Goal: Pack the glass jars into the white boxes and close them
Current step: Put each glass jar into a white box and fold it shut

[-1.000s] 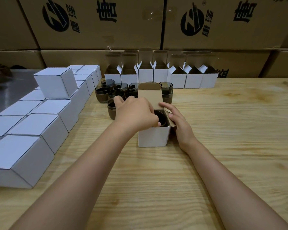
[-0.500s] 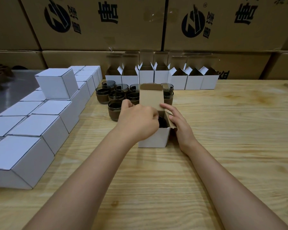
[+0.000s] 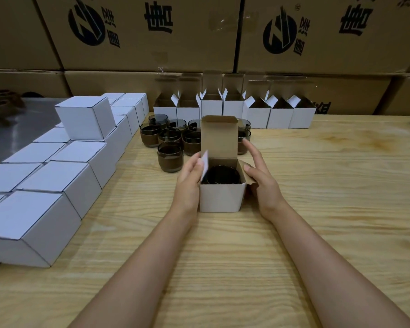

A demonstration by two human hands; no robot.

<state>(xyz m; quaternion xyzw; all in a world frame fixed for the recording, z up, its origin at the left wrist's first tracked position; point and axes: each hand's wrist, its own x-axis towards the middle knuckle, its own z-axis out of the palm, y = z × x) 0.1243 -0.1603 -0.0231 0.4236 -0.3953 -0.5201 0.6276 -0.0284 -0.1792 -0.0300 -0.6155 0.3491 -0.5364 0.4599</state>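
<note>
Hands at open white box [image 3: 220, 197], centre of frame, jar loaded.
Box stands on the wooden table [image 3: 317, 209] with its lid flap [image 3: 219, 138] upright at the rear. One glass jar [image 3: 221, 175] sits inside, below the rim. Left hand [image 3: 189, 178] is at the box's left wall; thumb and fingers appear to pinch the left side flap [image 3: 205, 165], which is raised on edge, though the grip is partly hidden. Right hand [image 3: 260, 178] is at the right wall, with fingers straight and spread and the thumb resting on the right side flap [image 3: 246, 176], which is folded outward. Loose jars [image 3: 169, 155] stand clustered just behind the box. Row of open boxes [image 3: 279, 117] lines the upper centre; closed boxes [image 3: 33, 223] fill the left of the frame. Brown cartons [image 3: 140, 31] are stacked along the top.
</note>
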